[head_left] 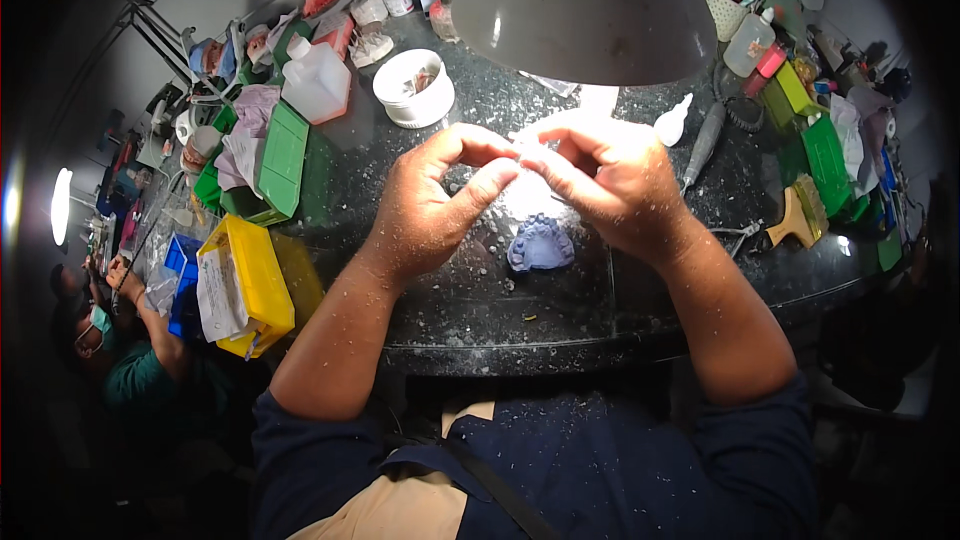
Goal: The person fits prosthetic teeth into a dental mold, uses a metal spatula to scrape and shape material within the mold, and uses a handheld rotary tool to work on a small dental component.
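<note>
Pinched between left hand [430, 195] and right hand [630, 175], a tiny piece [521, 147], too glare-washed to name! Beyond them, the grey lampshade [590, 15] overruns the top edge, hiding some bench [450, 305].

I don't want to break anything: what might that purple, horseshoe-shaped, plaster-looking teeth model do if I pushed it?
The teeth model is probably stiff, because its shape looks crisp. It would likely slide rather than roll, since it lies low and wide. Its bumpy little teeth might chip if knocked.
</note>
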Tool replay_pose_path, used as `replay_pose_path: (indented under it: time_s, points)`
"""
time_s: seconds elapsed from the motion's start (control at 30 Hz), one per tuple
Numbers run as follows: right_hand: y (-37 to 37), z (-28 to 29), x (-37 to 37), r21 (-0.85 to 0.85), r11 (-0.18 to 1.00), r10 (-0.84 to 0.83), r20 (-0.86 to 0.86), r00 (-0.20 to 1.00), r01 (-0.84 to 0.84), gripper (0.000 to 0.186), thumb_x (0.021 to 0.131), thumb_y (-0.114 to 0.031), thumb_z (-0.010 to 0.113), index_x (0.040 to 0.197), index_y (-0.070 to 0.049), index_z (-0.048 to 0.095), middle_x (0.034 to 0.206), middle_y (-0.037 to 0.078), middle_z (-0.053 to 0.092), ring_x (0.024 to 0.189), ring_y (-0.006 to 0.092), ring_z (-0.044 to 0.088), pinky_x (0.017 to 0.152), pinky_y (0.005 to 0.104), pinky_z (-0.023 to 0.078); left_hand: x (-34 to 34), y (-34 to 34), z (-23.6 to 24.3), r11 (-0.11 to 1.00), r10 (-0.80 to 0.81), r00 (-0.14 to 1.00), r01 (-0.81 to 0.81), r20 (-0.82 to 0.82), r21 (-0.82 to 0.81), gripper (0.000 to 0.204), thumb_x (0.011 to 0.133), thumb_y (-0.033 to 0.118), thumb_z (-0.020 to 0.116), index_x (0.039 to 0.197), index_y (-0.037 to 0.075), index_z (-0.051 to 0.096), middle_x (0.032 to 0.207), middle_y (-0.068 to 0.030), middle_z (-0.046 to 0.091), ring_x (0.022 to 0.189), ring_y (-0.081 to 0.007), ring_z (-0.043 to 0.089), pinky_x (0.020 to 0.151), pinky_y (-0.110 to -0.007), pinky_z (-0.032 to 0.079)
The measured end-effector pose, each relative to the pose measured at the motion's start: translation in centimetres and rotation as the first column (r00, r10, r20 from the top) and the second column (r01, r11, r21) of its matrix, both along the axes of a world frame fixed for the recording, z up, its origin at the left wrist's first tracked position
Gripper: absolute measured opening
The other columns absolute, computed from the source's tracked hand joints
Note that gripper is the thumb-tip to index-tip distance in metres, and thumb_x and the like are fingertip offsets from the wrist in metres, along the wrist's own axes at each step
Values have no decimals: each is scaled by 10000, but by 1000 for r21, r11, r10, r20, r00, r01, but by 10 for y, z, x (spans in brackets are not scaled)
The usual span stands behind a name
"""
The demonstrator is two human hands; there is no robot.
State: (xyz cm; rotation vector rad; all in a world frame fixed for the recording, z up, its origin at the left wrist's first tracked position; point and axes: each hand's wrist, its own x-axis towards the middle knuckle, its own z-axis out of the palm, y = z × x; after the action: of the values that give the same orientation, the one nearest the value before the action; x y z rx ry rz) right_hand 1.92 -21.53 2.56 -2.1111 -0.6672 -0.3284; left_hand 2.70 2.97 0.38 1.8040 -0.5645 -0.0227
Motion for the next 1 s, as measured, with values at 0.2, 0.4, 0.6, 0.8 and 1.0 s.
replay_pose_path:
  time_s: [0.2,0.4,0.6,0.8,1.0]
  points:
    - [-22,-11,22,147,980,-129,-34,991,133,245,961,-230,833,1084,-33,756,737,66,668,669,142,639,660,314,540,1,6,20,828,-362,893,176,267,533,813,727,378,1004,1416,71,699,1333,-129,713,1328,-330,611,1201,-463,445]
    - [-24,-12,24,136,979,-150,-27,988,152,270,946,-257,843,1057,-30,748,716,51,644,639,143,592,643,328,514,6,5,5,787,-464,849,265,252,556,778,732,329,978,1424,89,715,1323,-130,715,1317,-334,612,1195,-467,453]
    - [-26,-10,24,120,976,-177,-35,984,180,262,943,-280,829,1062,-56,762,721,62,668,643,166,626,649,345,528,4,0,7,793,-438,876,273,199,545,702,737,277,954,1379,92,737,1287,-121,718,1289,-346,622,1188,-458,457]
    - [-33,1,21,-7,961,-277,-5,961,277,212,945,-260,789,998,-58,749,764,113,727,679,253,729,666,399,576,1,9,21,953,-45,986,-7,163,303,718,763,167,960,1391,46,633,1338,-126,698,1320,-257,643,1203,-421,463]
    - [-25,8,5,-236,970,-70,-47,996,57,180,941,-235,782,1022,-82,733,760,101,730,706,292,748,693,411,588,12,18,7,995,95,948,-98,305,-4,820,798,-21,940,1464,36,464,1440,-183,628,1358,-258,627,1225,-413,460]
